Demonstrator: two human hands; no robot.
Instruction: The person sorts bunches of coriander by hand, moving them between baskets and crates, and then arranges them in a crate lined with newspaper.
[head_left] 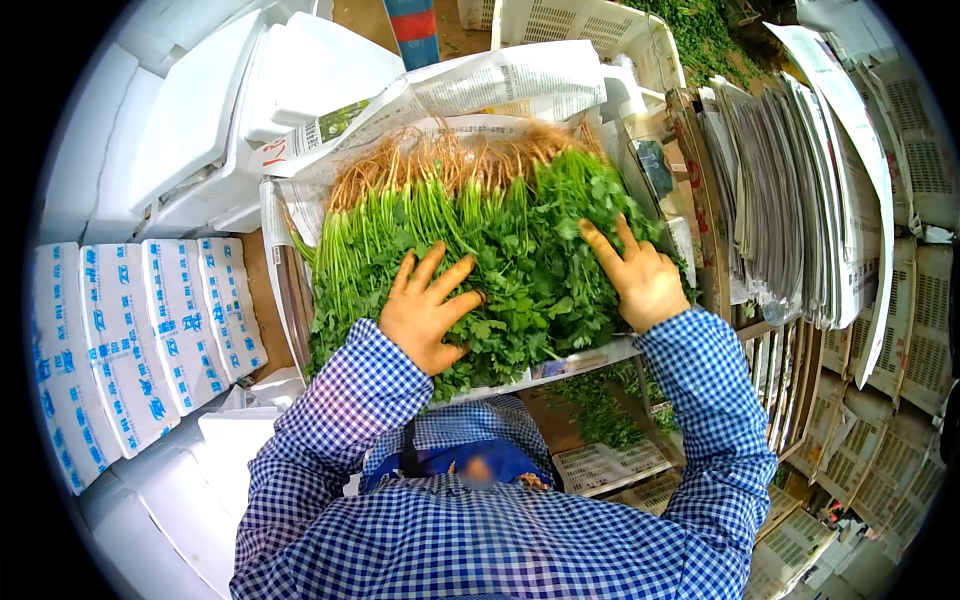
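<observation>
A thick layer of cilantro (500,225) fills a newspaper-lined box, its brown roots toward the far side and its leaves toward me. My left hand (428,308) lies on the leaves left of centre, fingers spread. On the right, my right hand (638,275) presses onto the leaves with its fingers apart, some tips partly sunk among them. Neither hand grips a stem that I can see. Newspaper (480,85) stands up along the far edge behind the roots.
White foam boxes (205,110) crowd the left, above a row of white packs with blue print (165,340). A stack of folded newspapers (800,190) stands at the right. Beyond the box sits a cream plastic crate (640,40). Loose greens (610,405) lie below the near edge.
</observation>
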